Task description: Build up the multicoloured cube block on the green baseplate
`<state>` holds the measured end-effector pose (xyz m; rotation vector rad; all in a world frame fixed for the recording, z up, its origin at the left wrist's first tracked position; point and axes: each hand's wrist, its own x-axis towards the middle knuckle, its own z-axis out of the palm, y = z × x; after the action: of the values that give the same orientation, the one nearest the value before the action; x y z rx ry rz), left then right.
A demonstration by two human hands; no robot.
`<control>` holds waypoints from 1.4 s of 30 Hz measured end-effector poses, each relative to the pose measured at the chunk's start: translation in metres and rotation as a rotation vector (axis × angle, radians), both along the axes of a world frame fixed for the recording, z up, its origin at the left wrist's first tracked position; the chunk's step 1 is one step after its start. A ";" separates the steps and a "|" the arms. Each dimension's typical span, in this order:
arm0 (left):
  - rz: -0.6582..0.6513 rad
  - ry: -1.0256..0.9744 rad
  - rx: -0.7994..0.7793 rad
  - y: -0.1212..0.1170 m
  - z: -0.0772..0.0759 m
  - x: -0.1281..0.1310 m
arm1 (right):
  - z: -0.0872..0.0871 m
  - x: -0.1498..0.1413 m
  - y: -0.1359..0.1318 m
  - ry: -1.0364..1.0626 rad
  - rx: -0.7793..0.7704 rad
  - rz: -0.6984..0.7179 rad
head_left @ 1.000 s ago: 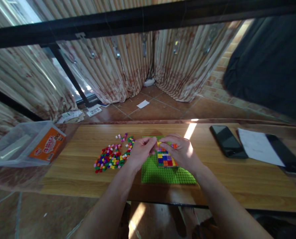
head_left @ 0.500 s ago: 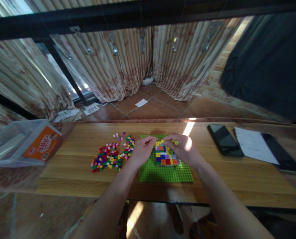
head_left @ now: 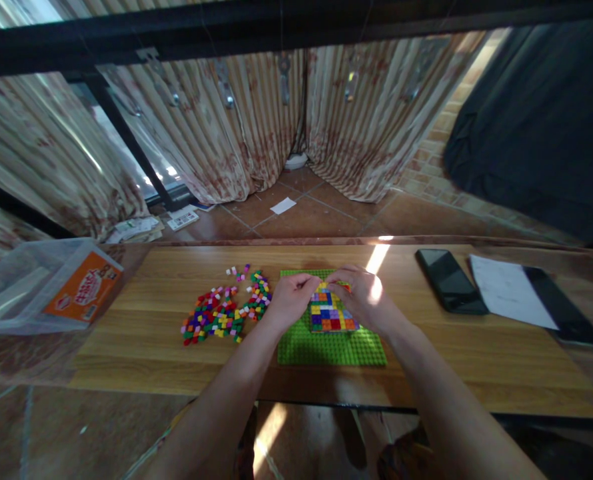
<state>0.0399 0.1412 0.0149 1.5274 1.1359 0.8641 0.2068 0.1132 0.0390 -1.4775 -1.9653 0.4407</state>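
Note:
A green studded baseplate (head_left: pixel 301 350) lies on the wooden table, bearing a square block of multicoloured building bricks (head_left: pixel 332 320). Over the far left of that block is my left hand (head_left: pixel 296 293), fingers pinched together; whatever is between the fingertips is too small to make out. My right hand (head_left: pixel 359 297) curls over the far right part, its fingertips bent down close to yellow bricks and to the left fingertips. Part of the block's right side is hidden beneath it. Left of the baseplate spreads a pile of small loose coloured bricks (head_left: pixel 216 317).
A clear plastic box (head_left: pixel 31 267) with an orange label stands at the table's left end. To the right lie a black phone (head_left: pixel 450 280), a white paper sheet (head_left: pixel 506 290) and another dark flat device (head_left: pixel 564 307). Patterned curtains (head_left: pixel 246 127) hang beyond the table.
My left hand has shifted slightly right, bringing its fingertips closer to those of my right hand. The right hand has moved only a little; the bricks and baseplate look the same.

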 end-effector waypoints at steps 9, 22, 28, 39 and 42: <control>0.053 -0.022 0.012 0.001 -0.001 0.006 | -0.002 0.002 0.001 0.004 0.042 0.048; 0.031 0.182 0.148 0.002 0.007 0.007 | -0.001 -0.003 0.007 -0.078 -0.009 0.012; 0.073 0.209 0.170 -0.007 0.009 0.011 | -0.004 -0.001 0.005 -0.063 -0.029 -0.005; 0.342 0.721 0.266 0.022 0.021 -0.067 | -0.014 0.013 -0.004 0.084 0.129 -0.011; 0.322 0.924 0.249 0.029 0.016 -0.084 | -0.013 0.014 -0.003 0.087 0.128 -0.009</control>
<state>-0.0439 0.1703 0.0310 2.0651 2.0343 0.4926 0.2207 0.1103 0.0259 -1.3640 -1.8819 0.3616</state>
